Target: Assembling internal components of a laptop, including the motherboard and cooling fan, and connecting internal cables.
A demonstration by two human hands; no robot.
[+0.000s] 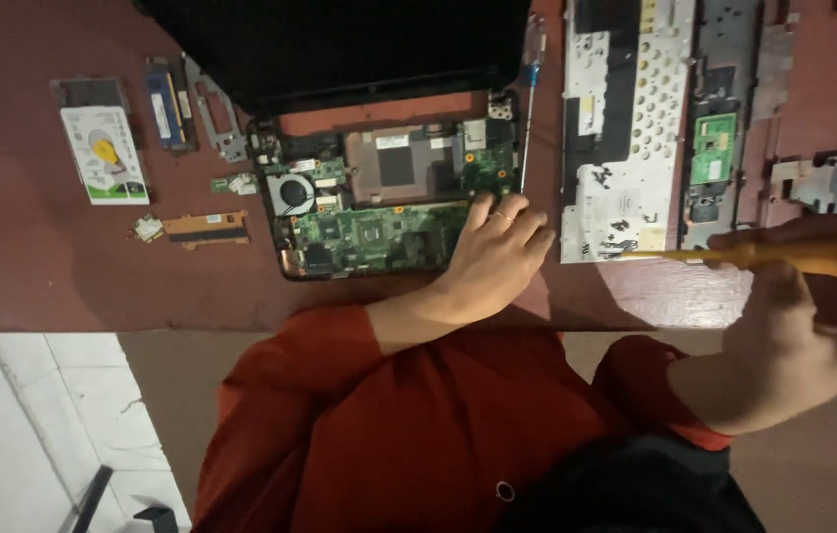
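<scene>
An opened laptop base (pixel 285 262) lies on the dark red table, its green circuit board (pixel 369 232) and round fan (pixel 292 192) exposed. My left hand (pixel 497 252) rests fingers-down on the board's right lower corner, holding nothing; a ring shows on one finger. My right hand (pixel 798 316) is raised at the right, closed around a yellow-handled screwdriver (pixel 734 255) whose shaft points left over the removed keyboard frame (pixel 626 128).
A hard drive (pixel 104 153), a memory stick (pixel 163 109), a metal bracket (pixel 213 109) and a small orange strip board (pixel 206 229) lie left of the laptop. A blue-handled screwdriver (pixel 531 89) lies between laptop and frame. Loose metal plates (pixel 818 183) sit at the right. The table edge (pixel 142 329) runs below.
</scene>
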